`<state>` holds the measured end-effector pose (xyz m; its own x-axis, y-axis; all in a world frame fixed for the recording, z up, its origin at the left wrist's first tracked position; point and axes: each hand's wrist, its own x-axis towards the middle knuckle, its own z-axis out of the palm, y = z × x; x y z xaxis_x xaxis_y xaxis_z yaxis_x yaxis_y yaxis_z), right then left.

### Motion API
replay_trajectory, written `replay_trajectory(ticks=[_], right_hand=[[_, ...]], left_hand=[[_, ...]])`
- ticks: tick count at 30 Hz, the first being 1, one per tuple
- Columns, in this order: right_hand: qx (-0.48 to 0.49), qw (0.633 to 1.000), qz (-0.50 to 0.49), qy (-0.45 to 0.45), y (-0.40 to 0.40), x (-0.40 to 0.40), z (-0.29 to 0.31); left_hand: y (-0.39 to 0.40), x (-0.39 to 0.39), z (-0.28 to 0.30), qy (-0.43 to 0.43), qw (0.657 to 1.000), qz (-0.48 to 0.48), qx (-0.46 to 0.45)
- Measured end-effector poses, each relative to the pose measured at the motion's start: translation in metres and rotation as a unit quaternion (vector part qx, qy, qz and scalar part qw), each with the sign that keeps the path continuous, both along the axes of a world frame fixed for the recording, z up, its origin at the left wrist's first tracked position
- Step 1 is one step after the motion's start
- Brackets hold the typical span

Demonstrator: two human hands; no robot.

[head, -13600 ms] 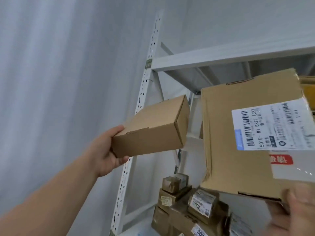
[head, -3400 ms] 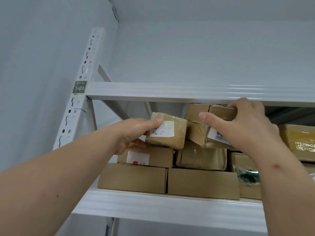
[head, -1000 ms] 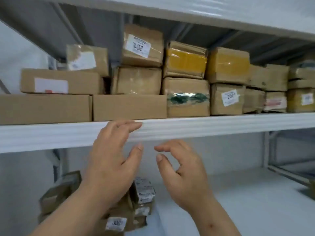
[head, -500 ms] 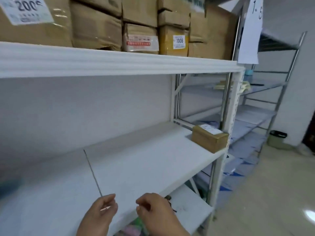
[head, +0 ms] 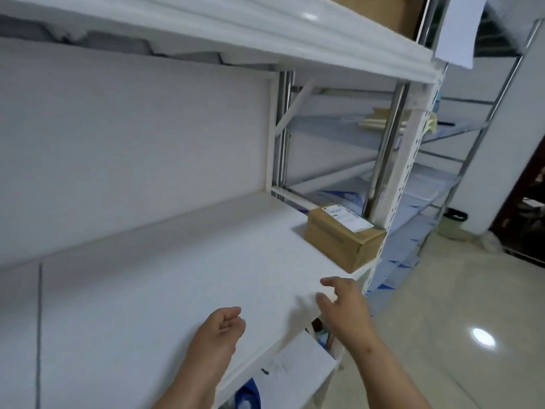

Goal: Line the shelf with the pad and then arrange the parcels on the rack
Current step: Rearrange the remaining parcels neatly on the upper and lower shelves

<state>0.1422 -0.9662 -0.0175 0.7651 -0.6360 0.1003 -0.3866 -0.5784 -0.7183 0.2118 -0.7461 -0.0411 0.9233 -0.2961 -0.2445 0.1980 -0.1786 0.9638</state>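
Note:
A white rack shelf covered by a white pad fills the middle of the view; a seam in the pad runs at the far left. One brown parcel with a white label stands at the shelf's right end, next to the upright post. My left hand hovers over the shelf's front edge with fingers loosely curled and nothing in it. My right hand is at the front edge below the parcel, fingers spread, empty, apart from the parcel.
The shelf above overhangs with a box at its top right. A perforated white post closes the right end. Beyond it stands a metal rack with blue-white sheets. A small bin sits on the tiled floor.
The view has dropped from the full upper shelf to the lower one and turned right. Both hands have let go of the parcels, come down empty, and moved right towards the single parcel.

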Motion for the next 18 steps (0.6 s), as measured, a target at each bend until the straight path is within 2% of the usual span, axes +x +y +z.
replay_trajectory(ticks=[4,10,14,18], right_hand=[[-0.066,0.994,-0.082,0.033,-0.068,0.036,0.012],[-0.135,0.979,-0.141,0.064,-0.143,0.073,0.013],[-0.147,0.979,-0.115,0.081,-0.18,0.09,0.003],[-0.114,0.992,-0.061,-0.01,-0.178,0.088,-0.002]], left_hand=[[-0.046,0.035,-0.002,0.011,1.0,-0.007,-0.009],[-0.097,0.062,-0.004,0.027,0.999,-0.015,-0.01],[-0.117,0.066,-0.003,0.022,0.999,0.024,-0.009],[-0.14,0.054,0.002,0.024,0.997,0.075,-0.01]])
